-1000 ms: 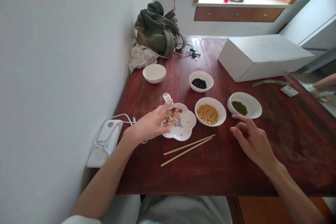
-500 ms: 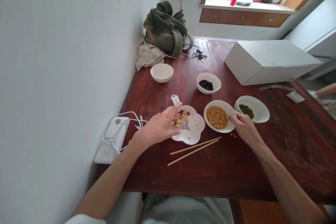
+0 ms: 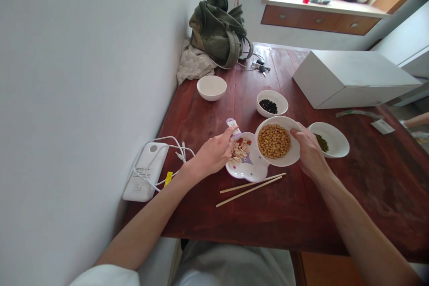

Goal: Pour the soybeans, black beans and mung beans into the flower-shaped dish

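1. My right hand (image 3: pixel 310 154) grips the bowl of soybeans (image 3: pixel 275 145), lifted and tilted over the flower-shaped plate (image 3: pixel 250 167).
2. My left hand (image 3: pixel 214 155) pinches that plate's edge; no soybeans lie on it yet.

On the red-brown wooden table (image 3: pixel 254 219) we see a pair of wooden chopsticks (image 3: pixel 250 186) near the front edge. Farther back sit a white bowl of black beans (image 3: pixel 272 103), a bowl of green mung beans (image 3: pixel 330 139) and an empty white bowl (image 3: pixel 211 87). An olive-green bag (image 3: pixel 219 29) lies on a white cloth (image 3: pixel 194 63) against the wall, keys (image 3: pixel 260 65) just beside it. A large white box (image 3: pixel 351 78) stands at the right; a white device with coiled cable (image 3: pixel 145 172) rests at the left edge.
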A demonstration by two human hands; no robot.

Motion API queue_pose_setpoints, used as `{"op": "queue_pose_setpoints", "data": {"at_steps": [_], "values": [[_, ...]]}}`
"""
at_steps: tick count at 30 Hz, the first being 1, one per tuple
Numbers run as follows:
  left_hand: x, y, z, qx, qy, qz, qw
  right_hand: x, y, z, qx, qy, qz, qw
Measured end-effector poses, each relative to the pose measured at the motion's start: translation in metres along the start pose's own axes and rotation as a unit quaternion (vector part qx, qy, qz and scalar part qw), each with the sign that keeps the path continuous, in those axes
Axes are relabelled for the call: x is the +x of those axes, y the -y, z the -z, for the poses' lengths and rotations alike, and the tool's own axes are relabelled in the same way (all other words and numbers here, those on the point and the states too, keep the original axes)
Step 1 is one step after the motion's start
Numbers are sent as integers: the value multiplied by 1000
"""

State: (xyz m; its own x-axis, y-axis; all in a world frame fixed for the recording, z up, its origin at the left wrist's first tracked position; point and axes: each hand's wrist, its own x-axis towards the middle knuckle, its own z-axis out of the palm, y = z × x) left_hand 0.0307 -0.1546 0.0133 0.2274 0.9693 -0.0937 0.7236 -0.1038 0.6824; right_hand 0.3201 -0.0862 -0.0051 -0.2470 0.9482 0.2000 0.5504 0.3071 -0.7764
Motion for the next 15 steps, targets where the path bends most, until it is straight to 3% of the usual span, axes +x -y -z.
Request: {"op": "queue_pose_setpoints", "data": {"at_steps": [3, 6, 10, 15], "values": [[3, 3, -5, 8, -22, 4, 1000, -3, 23, -9, 88, -16, -23, 996], [3, 5, -11, 18, -38, 8, 999, -10, 43, -15, 68, -16, -3, 998], [4, 5, -15, 21, -50, 24, 998, -19, 56, -22, 34, 3, 56, 998], [7, 5, -15, 6, -60, 41, 997, -24, 51, -32, -9, 44, 152, 987]]}}
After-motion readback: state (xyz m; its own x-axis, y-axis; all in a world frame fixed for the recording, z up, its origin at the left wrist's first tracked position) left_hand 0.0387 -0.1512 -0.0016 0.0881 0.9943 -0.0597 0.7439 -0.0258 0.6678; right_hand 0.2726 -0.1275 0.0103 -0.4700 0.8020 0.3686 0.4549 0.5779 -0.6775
